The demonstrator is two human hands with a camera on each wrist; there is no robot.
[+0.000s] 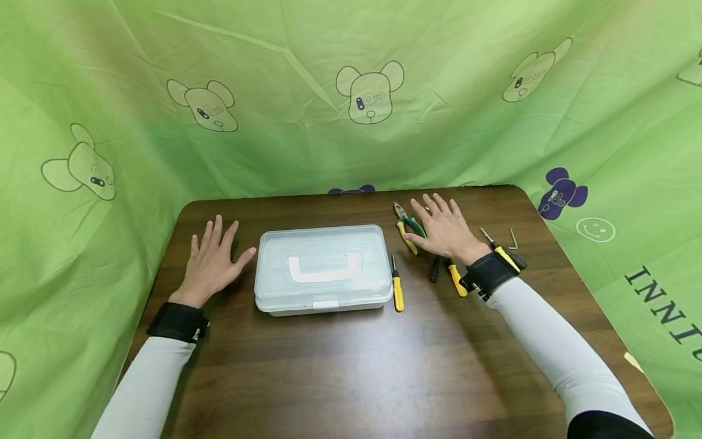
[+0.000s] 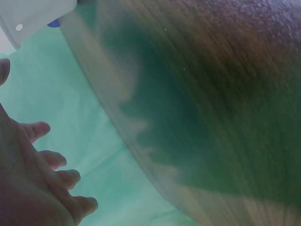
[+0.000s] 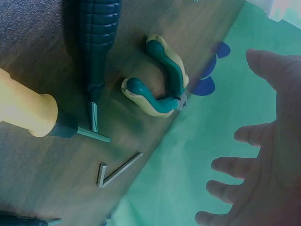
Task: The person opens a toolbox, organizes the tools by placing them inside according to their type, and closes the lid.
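Note:
A translucent lidded plastic box [image 1: 326, 297] with a white handle sits on the table. To its left, my left hand [image 1: 211, 268] [image 2: 33, 183] is held with fingers spread and nothing in it. My right hand [image 1: 443, 233] [image 3: 268, 155] spreads its fingers above the tools right of the box, also holding nothing. Green-and-yellow pliers [image 1: 406, 230] [image 3: 178, 70] lie spread beside its thumb. Below the palm are a black-handled screwdriver [image 1: 434, 269] [image 3: 99, 42] and a yellow-handled one [image 1: 456, 279] [image 3: 28, 106], with an L-shaped hex key [image 3: 120, 170] past their tips.
Against the box's right side lies another yellow screwdriver [image 1: 398, 294]. Beyond my right wrist are a yellow-and-black screwdriver [image 1: 506, 256], a dark handle [image 1: 518, 260] and a hex key [image 1: 513, 239]. A green patterned cloth [image 1: 285, 146] surrounds the brown table [image 1: 307, 378].

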